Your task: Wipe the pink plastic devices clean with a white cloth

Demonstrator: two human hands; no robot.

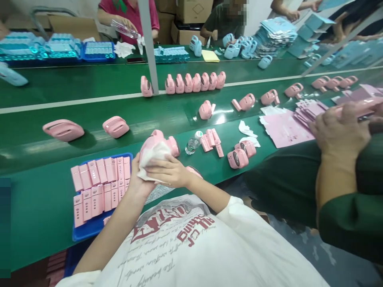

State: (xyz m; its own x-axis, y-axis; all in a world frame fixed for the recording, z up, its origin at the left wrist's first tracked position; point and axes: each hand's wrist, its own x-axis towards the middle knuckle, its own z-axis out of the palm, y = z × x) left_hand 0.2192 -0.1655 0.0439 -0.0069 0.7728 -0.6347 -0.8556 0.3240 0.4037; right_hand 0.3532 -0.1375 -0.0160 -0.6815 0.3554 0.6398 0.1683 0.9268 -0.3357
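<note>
My left hand (139, 175) holds a rounded pink device (154, 138) from its left side, above the near table edge. Against the same device, my right hand (167, 170) presses a white cloth (154, 155), its fingers lying together over the cloth. Just right of the device, another pink piece (173, 146) shows. Beyond my right hand are a clear bottle (191, 146) with liquid and a few small pink boxes (212, 139). A blue tray (131, 157) with several pink blocks (97, 199) lies left of my hands.
A co-worker's hand (341, 129) and arm are close on the right, near pink sheets (285, 129). Pink devices (237, 158) stand right of the bottle, and more line the green conveyor (167, 109). A metal post (148, 44) rises behind it.
</note>
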